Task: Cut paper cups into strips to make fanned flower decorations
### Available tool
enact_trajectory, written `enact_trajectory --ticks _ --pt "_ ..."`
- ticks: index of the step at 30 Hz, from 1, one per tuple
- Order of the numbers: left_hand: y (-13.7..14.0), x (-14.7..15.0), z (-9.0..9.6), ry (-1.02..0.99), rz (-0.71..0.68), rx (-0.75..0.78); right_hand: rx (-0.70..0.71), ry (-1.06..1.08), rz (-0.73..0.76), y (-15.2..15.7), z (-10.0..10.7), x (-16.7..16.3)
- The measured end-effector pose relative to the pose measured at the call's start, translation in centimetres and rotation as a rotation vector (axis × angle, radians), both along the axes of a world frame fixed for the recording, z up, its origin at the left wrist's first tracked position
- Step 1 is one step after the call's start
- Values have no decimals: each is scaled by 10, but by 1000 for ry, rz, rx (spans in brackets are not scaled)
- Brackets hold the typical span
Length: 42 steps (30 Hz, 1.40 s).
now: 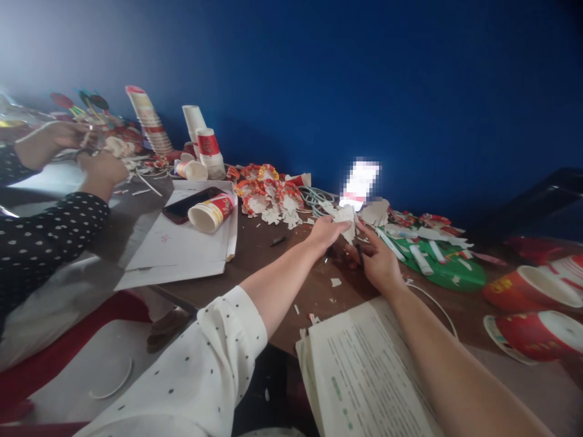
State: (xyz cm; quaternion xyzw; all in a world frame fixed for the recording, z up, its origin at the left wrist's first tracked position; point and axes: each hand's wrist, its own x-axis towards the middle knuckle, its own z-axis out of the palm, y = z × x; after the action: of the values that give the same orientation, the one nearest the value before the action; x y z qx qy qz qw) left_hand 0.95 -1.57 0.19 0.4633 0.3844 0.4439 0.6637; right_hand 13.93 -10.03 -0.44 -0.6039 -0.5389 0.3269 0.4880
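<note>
My left hand (327,233) pinches a small white paper piece (344,216) above the table. Close on its right, my right hand (379,257) is closed around a pair of scissors (359,250), whose blades meet the paper's edge. The dark handles are partly hidden by my fingers. Just behind the paper stands a brightly lit phone (361,182), its screen blurred out. A heap of red and white paper-cup cutouts (273,195) lies to the left of the phone. White scraps (336,282) are scattered on the brown table below my hands.
A phone and a paper cup (211,212) lie on a white folder (177,249). Cup stacks (152,124) stand farther back. On the right are a green plate (455,276) and red cups (531,288). Printed sheets (364,370) lie in front. A co-worker's hands (98,167) are at left.
</note>
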Motion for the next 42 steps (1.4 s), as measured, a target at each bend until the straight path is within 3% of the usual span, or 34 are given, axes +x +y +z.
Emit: enact_trajectory --ticks 7,20,42 --pt "-1 0 3 -68 -40 -50 -46 149 59 -3 8 -7" --pt "-1 3 0 -99 -64 -28 -57 35 55 -11 26 -8" --pt "-8 3 8 -55 -86 -18 -20 61 43 -11 20 -9"
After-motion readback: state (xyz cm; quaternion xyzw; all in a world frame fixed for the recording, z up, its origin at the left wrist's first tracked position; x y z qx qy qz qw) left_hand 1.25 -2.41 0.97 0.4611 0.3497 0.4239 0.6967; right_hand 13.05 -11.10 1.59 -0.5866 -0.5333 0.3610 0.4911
